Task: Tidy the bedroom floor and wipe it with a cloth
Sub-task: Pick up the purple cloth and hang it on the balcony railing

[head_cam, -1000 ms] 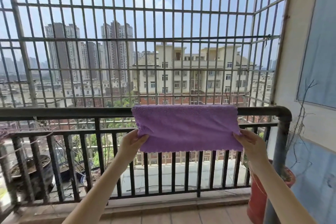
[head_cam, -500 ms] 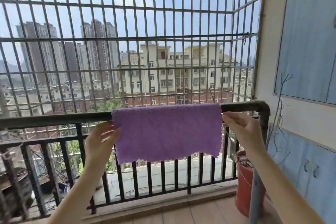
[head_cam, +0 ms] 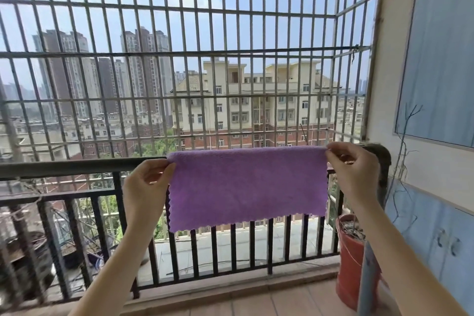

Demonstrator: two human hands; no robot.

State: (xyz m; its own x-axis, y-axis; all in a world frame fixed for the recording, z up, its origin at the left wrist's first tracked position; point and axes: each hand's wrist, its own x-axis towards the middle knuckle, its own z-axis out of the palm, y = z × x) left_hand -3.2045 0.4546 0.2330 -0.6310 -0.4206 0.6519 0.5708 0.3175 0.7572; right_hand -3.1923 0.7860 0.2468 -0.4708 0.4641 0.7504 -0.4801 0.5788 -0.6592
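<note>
Purple cloth [head_cam: 247,187] — fleecy, rectangular, with a scalloped lower edge. It hangs flat and spread wide in front of the balcony railing [head_cam: 77,165], its top edge level with the dark top rail; whether it is folded over that rail or only held before it cannot be told.

Left hand [head_cam: 146,187] — thumb and curled fingers pinch the cloth's upper left corner, with the fabric running rightward from the fingertips and dropping below them.

Right hand [head_cam: 352,174] — thumb and forefinger pinch the upper right corner, the remaining fingers curled beneath; the cloth stretches leftward from this pinch, taut along the top between the two hands.

Railing — black vertical bars show below the cloth's hem and to either side of both hands.

Window grille [head_cam: 179,59] — pale metal bars rise above the fingers of both hands, with apartment buildings and towers seen through them.

Red plant pot [head_cam: 350,264] — stands on the tiled floor below the right hand, just beside the railing's end post, holding bare twigs.

Blue cabinet [head_cam: 436,238] — to the right of the right forearm, against the wall.

Dark pots [head_cam: 28,259] — low beyond the bars, left of the left forearm.
</note>
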